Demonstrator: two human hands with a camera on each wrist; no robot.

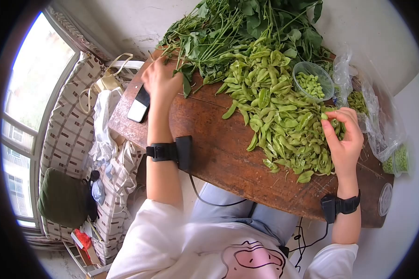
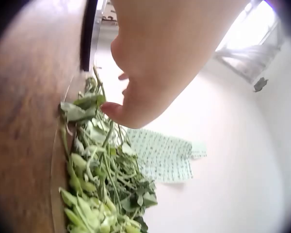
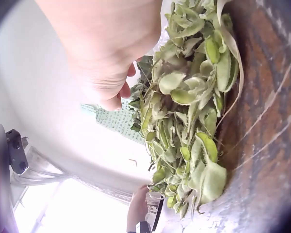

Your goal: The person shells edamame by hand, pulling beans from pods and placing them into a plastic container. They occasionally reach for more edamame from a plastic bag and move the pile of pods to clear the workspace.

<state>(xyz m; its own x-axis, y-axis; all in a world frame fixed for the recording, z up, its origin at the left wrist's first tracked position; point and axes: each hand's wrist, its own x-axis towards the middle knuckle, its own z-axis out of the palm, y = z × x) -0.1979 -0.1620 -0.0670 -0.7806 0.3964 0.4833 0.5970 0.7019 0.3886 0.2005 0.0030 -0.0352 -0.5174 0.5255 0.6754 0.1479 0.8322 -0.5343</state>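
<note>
At right, the right hand [image 1: 348, 134] pinches a green bit [image 1: 324, 116]. Upper left, the left hand [image 1: 163, 82] blurs, its grip unclear.

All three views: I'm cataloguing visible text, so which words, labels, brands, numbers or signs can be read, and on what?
No text can be read.
Pale green sheet on the wall: rows of marks, too small and blurred to read.
Shirt: a line drawing, no words visible.

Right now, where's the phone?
In the head view, the phone lies on the wooden table near its left end, just beside the person's left hand and wrist.
</note>
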